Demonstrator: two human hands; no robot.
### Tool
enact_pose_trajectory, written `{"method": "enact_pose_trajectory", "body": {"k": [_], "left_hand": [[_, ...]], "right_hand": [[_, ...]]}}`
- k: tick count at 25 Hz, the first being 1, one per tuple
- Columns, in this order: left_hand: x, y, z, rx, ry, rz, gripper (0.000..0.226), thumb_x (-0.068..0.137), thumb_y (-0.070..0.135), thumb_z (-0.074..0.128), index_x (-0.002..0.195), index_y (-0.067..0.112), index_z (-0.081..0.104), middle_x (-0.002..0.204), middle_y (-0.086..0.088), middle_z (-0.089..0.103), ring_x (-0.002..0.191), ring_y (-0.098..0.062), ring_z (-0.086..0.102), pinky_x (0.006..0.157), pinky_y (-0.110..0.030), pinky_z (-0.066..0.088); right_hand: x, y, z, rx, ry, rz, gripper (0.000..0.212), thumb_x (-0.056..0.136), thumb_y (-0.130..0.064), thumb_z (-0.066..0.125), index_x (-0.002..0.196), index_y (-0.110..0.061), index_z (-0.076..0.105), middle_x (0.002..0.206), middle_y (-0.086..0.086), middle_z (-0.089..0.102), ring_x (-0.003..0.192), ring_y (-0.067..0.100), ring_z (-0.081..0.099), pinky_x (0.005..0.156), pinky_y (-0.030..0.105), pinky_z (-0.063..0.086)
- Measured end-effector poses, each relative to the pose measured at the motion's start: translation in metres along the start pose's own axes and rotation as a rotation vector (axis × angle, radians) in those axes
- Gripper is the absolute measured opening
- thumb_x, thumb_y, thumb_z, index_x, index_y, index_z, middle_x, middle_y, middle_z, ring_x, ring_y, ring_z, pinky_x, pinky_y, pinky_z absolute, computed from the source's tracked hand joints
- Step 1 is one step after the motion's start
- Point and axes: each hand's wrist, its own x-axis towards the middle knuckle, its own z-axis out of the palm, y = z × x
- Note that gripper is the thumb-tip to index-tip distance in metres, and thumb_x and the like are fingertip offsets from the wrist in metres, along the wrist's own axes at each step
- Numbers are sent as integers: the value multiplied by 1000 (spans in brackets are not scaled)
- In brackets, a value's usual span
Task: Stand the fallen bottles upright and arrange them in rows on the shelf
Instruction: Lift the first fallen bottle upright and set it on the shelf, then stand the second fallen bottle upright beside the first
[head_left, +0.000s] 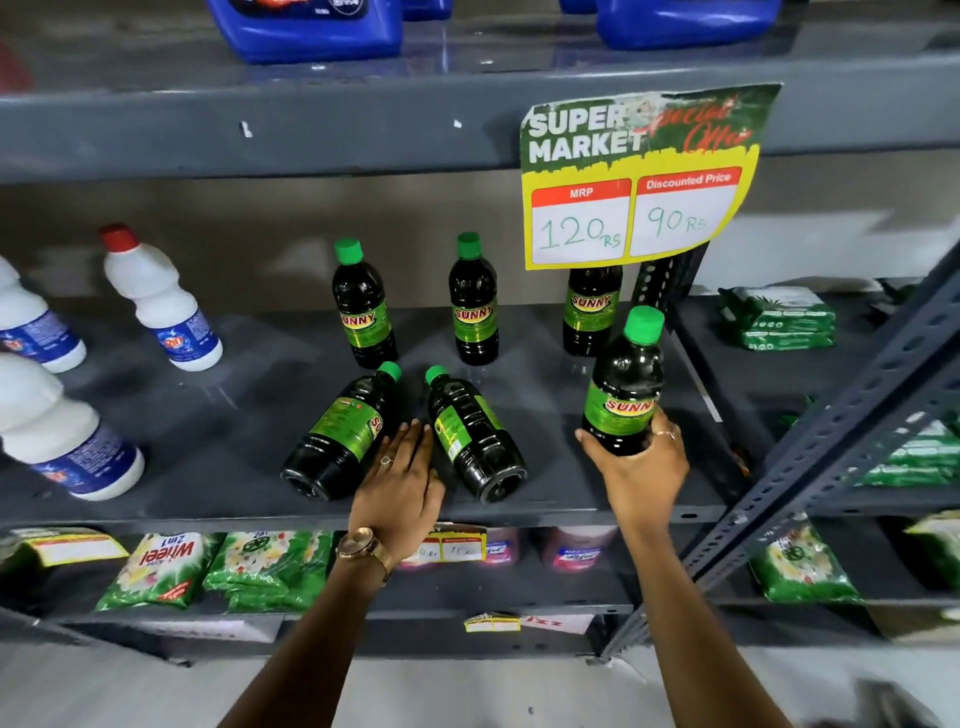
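Grey steel shelf (208, 452) in a supermarket aisle, where six green-capped bottles are being put in order: three stand in a loose far row, the left bottle (363, 306), middle bottle (474, 304) and right bottle (592, 312), the last partly hidden behind a hanging price card (639, 176). Two fallen bottles, one (343, 434) left and one (472, 434) right, lie on their sides near the front edge, caps pointing to the far row and bases toward the lip. The right hand (641, 467) is wrapped around the base of a sixth bottle (626, 382), held upright at the near right, apparently to start a second row in front of the right bottle. The left hand (400, 480) lies flat and open between the two fallen bottles, gripping nothing, touching or nearly touching both, likely steadying them against rolling off. Open shelf runs between the rows and to the left as far as the white bottles (161, 301); a slanted upright (831, 441) hems in the right side, and the card hangs low over the far right corner.
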Motion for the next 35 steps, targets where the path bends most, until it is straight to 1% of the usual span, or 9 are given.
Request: {"method": "enact_pose_trajectory", "body": {"k": [7,18,21,23,26,28,30,32,35], "left_hand": [[-1,4,-4,-31,3,-28,67,84,36,15,141,5,33,150,-14,36,141,-28,30,117,-42,27],[0,-6,-1,-86,-49,12,69,83,36,12,142,4,28,154,-14,28,144,-27,22,120,-39,16],[4,-8,-5,-158,-137,-7,60,90,30,22,144,4,21,157,-14,20,146,-25,13,122,-39,9],[2,-9,-15,-255,-185,-21,59,94,28,34,145,4,17,157,-15,16,146,-25,10,121,-39,13],[-12,-16,-42,-330,-124,117,58,92,29,43,144,8,26,155,-12,27,145,-24,18,116,-37,24],[-15,-37,-66,-348,-22,223,51,90,32,43,138,14,39,148,-8,41,141,-22,29,111,-35,31],[-7,-70,-83,-344,68,234,47,89,33,42,133,18,46,143,-4,48,136,-20,37,107,-36,35],[5,-111,-89,-380,99,150,40,91,24,46,130,16,50,139,-9,52,132,-25,44,108,-41,38],[22,-164,-78,-438,50,-25,37,90,9,52,127,5,51,132,-21,55,122,-37,52,106,-45,41]], "right_hand": [[-42,6,-32,-48,35,18,80,56,-38,91,123,-6,61,113,13,63,102,27,61,90,42,53],[-51,4,-31,-94,77,-18,78,57,-41,89,122,-11,59,105,0,56,94,12,53,87,38,53],[-56,-2,-30,-88,62,58,100,58,-42,90,142,-10,44,125,9,52,110,21,55,100,45,48],[-76,-9,-30,3,170,99,116,60,-50,86,151,-9,26,139,18,41,122,24,48,106,41,42],[-129,-36,-17,44,275,-62,84,75,-57,72,137,-8,44,119,1,46,106,18,48,93,42,46],[-139,-63,5,-14,104,-148,69,80,-62,64,129,-15,52,113,-12,48,107,16,49,93,35,43],[-112,-91,31,-312,-110,-145,75,78,-68,59,130,-14,53,123,2,55,115,28,48,96,44,36],[-67,-115,56,-607,-444,52,86,67,-72,66,127,-11,54,133,14,54,123,37,46,101,49,34],[-23,-133,75,-456,-832,395,67,56,-54,83,103,-10,62,108,12,69,94,26,68,87,40,55]]}}
